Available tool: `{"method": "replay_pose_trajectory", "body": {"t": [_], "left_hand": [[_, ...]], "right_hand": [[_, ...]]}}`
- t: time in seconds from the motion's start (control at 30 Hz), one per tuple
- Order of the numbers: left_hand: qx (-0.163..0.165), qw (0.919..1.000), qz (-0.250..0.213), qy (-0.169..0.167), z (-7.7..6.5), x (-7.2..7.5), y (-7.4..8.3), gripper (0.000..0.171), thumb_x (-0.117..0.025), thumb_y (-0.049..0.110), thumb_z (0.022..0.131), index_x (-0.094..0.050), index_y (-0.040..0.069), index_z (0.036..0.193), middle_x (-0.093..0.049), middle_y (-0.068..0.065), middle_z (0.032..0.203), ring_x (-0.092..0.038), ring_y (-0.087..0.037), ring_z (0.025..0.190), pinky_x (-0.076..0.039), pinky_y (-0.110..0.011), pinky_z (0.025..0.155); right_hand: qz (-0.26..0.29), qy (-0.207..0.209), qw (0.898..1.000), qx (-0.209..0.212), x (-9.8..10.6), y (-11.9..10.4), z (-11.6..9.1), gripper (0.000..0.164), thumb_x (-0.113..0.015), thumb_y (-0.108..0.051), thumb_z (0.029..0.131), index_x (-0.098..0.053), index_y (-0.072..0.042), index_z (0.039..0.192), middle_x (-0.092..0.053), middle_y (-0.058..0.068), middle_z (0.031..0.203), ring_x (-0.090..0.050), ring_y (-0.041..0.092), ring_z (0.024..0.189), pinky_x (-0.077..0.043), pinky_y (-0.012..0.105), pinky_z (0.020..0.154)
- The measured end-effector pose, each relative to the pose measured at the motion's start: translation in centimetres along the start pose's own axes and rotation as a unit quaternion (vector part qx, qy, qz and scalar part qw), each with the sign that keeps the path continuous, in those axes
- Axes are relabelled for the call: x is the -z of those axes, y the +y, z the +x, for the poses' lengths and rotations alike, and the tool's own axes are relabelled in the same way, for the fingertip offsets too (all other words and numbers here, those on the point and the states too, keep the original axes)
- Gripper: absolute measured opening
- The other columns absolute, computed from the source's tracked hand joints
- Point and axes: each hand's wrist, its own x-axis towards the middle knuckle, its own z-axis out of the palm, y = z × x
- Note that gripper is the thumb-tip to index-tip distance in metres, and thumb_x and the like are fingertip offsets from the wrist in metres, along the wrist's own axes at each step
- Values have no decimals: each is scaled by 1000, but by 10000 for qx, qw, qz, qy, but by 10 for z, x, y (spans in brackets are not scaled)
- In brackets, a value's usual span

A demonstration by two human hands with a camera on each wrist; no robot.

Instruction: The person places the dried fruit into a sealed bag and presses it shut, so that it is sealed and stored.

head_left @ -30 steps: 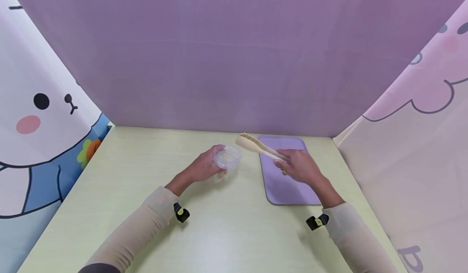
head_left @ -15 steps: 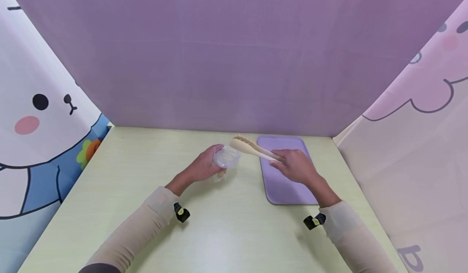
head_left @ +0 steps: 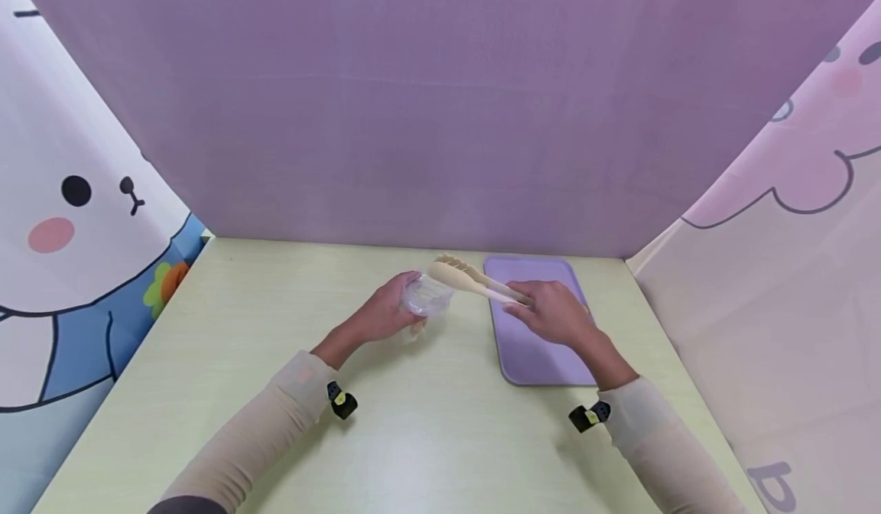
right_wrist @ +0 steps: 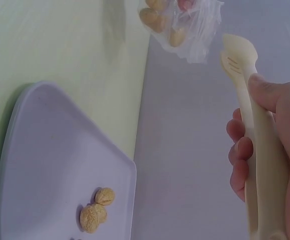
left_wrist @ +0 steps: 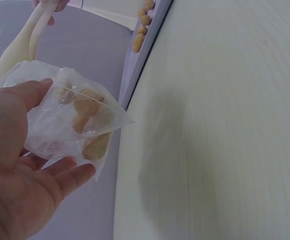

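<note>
My left hand [head_left: 385, 311] holds a clear plastic bag [head_left: 427, 297] by its upper part, above the table. Several walnuts [left_wrist: 95, 147] sit in the bottom of the bag, as the left wrist view shows. Cream-coloured tongs [head_left: 471, 278] are gripped in my right hand [head_left: 556, 313], thumb on one arm and fingers curled round the other. Their scalloped tips overlap the bag's mouth in the head view. In the right wrist view no walnut shows between the tips of the tongs [right_wrist: 257, 145].
A purple tray [head_left: 530, 361] lies on the pale wooden table [head_left: 413, 437], under my right hand. More walnuts [right_wrist: 90, 218] rest on it, mostly hidden in the head view. A purple cloth wall [head_left: 440, 116] stands behind, with printed cloths on both sides.
My right hand has shifted slightly left, bringing the tips of the tongs from beside the bag to its mouth. My left hand and the bag have stayed nearly still.
</note>
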Motion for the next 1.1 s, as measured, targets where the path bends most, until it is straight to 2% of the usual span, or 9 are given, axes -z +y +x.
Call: {"method": "replay_pose_trajectory", "body": {"t": [0.13,0.27,0.37,0.5,0.6,0.83,1.1], "left_hand": [[-10,10000,47,25,0,-1,0,82,-77,21,89,-33,4,156,-47,-19,152,-51,-36,134,-42,-58,112],[-27,9999,90,43,-1,-1,-1,81,-77,22,89,-33,2,155,-46,-20,153,-50,-37,136,-41,-58,113],[-30,9999,103,37,-1,-1,-2,81,-77,21,89,-34,2,155,-46,-20,153,-50,-38,136,-41,-58,113],[-14,9999,148,41,-1,-1,-2,81,-77,22,89,-33,2,155,-45,-20,154,-49,-38,137,-40,-59,113],[17,9999,137,34,-1,-1,-1,81,-77,22,89,-33,3,155,-45,-20,154,-48,-38,138,-40,-59,114],[43,9999,114,26,-1,0,0,82,-77,22,89,-34,3,155,-44,-19,155,-47,-37,139,-40,-58,114],[36,9999,142,22,-1,0,-2,82,-78,23,88,-34,3,155,-44,-19,156,-46,-37,140,-39,-58,115]], "right_hand": [[-40,12,9999,-132,1,5,-2,39,-73,-29,93,-72,-10,127,-65,-7,68,-52,9,62,-46,32,61],[209,-144,9989,-391,1,12,-6,35,-71,-28,95,-71,-11,126,-64,-10,64,-55,4,57,-44,29,58],[397,-272,9972,-569,3,17,-9,24,-70,-28,96,-73,-16,117,-67,-12,64,-56,3,56,-43,27,55],[292,-250,9977,-556,4,25,-13,15,-69,-29,97,-73,-20,108,-64,-14,64,-53,6,57,-41,29,54],[163,-189,9981,-562,5,32,-16,19,-70,-30,96,-73,-20,112,-62,-15,63,-53,6,55,-42,30,55],[-171,-92,9977,-648,6,48,-23,31,-71,-29,95,-73,-14,122,-64,-8,66,-53,10,58,-41,30,55],[-385,-12,9966,-728,3,64,-34,34,-69,-30,96,-73,-12,124,-68,-4,70,-56,16,67,-45,36,62]]}}
